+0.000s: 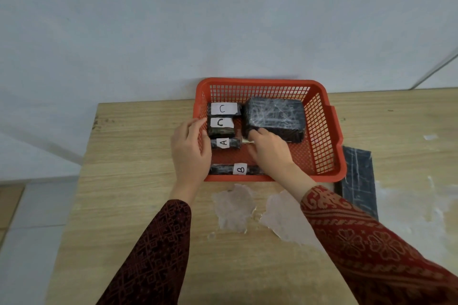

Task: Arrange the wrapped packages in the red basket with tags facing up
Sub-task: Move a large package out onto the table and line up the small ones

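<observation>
The red basket (329,131) stands at the table's back edge. Inside on the left lie two black wrapped packages tagged C, a far one (224,108) and a nearer one (221,126), then a slim one tagged A (225,143). A long package tagged B (238,169) lies along the near wall. A large black package (275,116) fills the right half, no tag showing on top. My right hand (269,150) grips its near-left corner. My left hand (190,148) rests on the basket's left wall, fingers bent beside the A package.
A flat dark wrapped package (358,181) lies on the wooden table (138,181) just right of the basket. Two pale patches of torn surface (235,208) sit in front of the basket. A wall rises behind the table.
</observation>
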`<state>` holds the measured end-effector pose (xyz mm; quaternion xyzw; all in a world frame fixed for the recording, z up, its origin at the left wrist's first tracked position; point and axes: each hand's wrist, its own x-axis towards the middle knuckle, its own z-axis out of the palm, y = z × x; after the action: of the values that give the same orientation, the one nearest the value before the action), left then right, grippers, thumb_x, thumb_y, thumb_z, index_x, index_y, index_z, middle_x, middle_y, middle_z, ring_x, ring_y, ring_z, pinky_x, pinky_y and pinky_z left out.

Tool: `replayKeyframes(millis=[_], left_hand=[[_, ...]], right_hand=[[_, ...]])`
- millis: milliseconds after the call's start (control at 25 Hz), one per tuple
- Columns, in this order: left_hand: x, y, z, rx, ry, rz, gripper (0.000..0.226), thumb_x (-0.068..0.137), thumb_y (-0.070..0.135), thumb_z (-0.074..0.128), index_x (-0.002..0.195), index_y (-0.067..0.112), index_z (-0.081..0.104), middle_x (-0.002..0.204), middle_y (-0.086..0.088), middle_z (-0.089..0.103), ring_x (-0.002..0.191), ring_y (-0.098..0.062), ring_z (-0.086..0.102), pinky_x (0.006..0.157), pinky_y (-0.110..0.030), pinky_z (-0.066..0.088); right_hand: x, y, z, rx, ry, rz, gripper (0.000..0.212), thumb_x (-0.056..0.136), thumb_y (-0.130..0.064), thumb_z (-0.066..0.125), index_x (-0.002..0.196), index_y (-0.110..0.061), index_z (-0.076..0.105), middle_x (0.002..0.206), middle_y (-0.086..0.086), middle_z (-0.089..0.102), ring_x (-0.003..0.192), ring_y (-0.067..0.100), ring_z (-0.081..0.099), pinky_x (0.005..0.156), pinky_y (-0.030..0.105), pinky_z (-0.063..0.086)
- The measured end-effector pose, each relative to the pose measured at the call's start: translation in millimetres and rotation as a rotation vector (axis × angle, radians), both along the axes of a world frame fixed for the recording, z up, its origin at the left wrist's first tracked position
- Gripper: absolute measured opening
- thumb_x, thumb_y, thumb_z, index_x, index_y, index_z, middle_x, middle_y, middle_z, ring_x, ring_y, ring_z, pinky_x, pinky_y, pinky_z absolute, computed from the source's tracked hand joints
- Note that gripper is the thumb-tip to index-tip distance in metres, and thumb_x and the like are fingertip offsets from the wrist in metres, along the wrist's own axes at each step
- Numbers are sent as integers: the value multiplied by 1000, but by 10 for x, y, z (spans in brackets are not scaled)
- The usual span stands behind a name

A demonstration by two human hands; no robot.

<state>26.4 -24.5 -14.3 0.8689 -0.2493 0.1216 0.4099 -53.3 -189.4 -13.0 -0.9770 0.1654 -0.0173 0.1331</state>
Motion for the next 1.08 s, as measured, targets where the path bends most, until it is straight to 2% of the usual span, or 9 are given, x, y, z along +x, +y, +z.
replayKeyframes(millis=[80, 200, 360, 440, 600, 680, 760, 920, 1080], left_hand=[[-91, 58, 15, 54, -22, -52, 29, 94, 19, 45, 119, 9, 58, 111, -8, 61, 105, -20, 53, 94, -37, 42], [-376, 164, -57, 159, -54, -156, 33, 95, 26, 43, 115, 9, 62, 112, -7, 63, 108, -20, 55, 99, -31, 36], [-625, 222, -251, 318, -183, -227, 31, 95, 25, 42, 89, 11, 69, 87, -1, 68, 84, -20, 61, 98, -35, 34], [-614, 211, -302, 331, -236, -189, 31, 95, 24, 42, 81, 12, 67, 79, -1, 66, 78, -21, 59, 96, -37, 34], [-614, 192, -385, 310, -273, -151, 31, 96, 24, 40, 81, 12, 65, 79, -1, 64, 79, -22, 57, 95, -38, 37], [-607, 189, -401, 290, -281, -138, 30, 95, 23, 41, 82, 12, 65, 80, -2, 65, 80, -22, 57, 95, -38, 37], [-603, 184, -402, 284, -288, -127, 29, 95, 23, 41, 82, 12, 65, 81, -2, 65, 80, -22, 57, 94, -38, 38], [-616, 168, -411, 281, -277, -115, 31, 95, 23, 39, 82, 12, 65, 82, -3, 64, 81, -23, 56, 94, -38, 39], [-609, 153, -453, 262, -305, -104, 27, 94, 22, 42, 82, 12, 65, 84, -4, 65, 83, -23, 57, 95, -38, 38]], right_hand=[[-140, -160, -6, -23, 69, -89, 22, 91, -26, 52, 100, -7, 57, 98, 12, 61, 88, 35, 64, 63, 38, 47], [-157, -260, -43, 82, 217, -186, 44, 88, -45, 57, 111, -8, 53, 107, 13, 58, 95, 37, 61, 74, 43, 52], [-96, -236, -107, 190, 306, -254, 59, 78, -30, 74, 122, -6, 43, 120, 18, 52, 107, 41, 56, 83, 44, 50], [-128, -284, -115, 233, 290, -263, 50, 79, -21, 71, 119, -6, 44, 115, 19, 53, 103, 40, 57, 80, 43, 49], [-210, -382, -57, 419, 109, -195, 20, 88, -12, 54, 108, -8, 54, 85, 15, 64, 71, 30, 62, 61, 37, 48], [-187, -344, -30, 557, 134, -135, 19, 91, -9, 49, 107, -9, 59, 82, 11, 64, 61, 19, 55, 55, 25, 44], [-108, -249, -33, 615, 201, -55, 19, 92, -12, 50, 106, -13, 61, 81, 7, 62, 63, 14, 52, 53, 18, 39], [101, -49, -74, 574, 202, 39, 22, 81, -12, 69, 102, -14, 64, 95, 6, 61, 82, 17, 54, 62, 22, 39], [203, 83, -120, 525, 93, -123, 28, 74, -16, 78, 97, -9, 63, 90, 2, 58, 83, 17, 53, 67, 26, 41]])
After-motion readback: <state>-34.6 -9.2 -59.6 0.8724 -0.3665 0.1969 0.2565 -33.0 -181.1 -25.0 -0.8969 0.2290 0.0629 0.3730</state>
